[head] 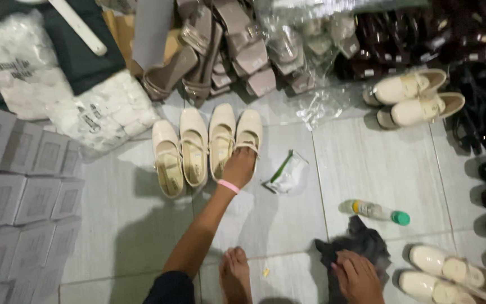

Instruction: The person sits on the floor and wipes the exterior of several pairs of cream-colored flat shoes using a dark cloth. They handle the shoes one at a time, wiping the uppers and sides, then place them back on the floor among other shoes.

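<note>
Reaching up-centre of the frame, the left hand (238,168) closes its fingers on a cream shoe (248,133); tugging could knock its touching neighbour (221,138). Right hand (358,275) clutches a dark cloth (361,242) at lower right.

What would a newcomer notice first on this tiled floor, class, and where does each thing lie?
Four cream strap shoes lie in a row mid-floor, the left hand on the rightmost one. The right hand rests on a dark cloth at the bottom edge, near a green-capped bottle. Grey boxes stack along the left.
</note>
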